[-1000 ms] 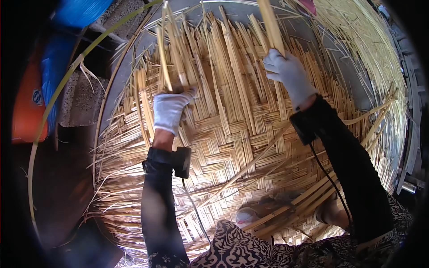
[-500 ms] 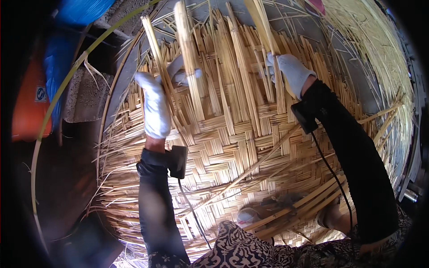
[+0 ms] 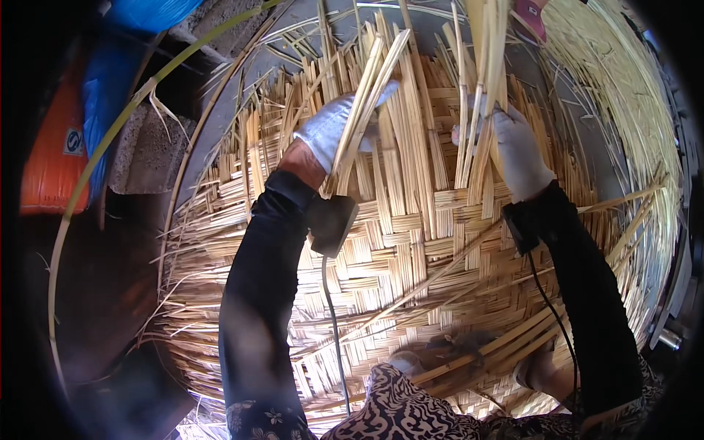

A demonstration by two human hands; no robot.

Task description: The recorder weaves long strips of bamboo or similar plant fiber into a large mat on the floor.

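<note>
A mat of flattened reed strips (image 3: 396, 257) lies beneath me, tightly woven in the near part, with loose strip ends pointing away at the far side. My left hand (image 3: 330, 132), in a white glove, is curled round the back of a few raised reed strips (image 3: 367, 103); the strips cover part of its fingers. Farther right, my right hand (image 3: 519, 150), gloved as well, is closed round a bundle of upright reed strips (image 3: 491, 51). Its fingertips are partly behind the bundle. Between the two hands, several long strips lie flat along the mat.
Loose reeds (image 3: 609, 95) are spread along the right side. Concrete blocks (image 3: 150, 150), an orange sack (image 3: 55, 169) and blue sheeting (image 3: 150, 13) stand at the left. A long green strip (image 3: 110, 132) curves past them. Several strips (image 3: 506, 348) lie near my feet.
My left hand has moved right and turned inward, with raised strips now leaning across it. My right hand has shifted slightly right and nearer, still holding its strips.
</note>
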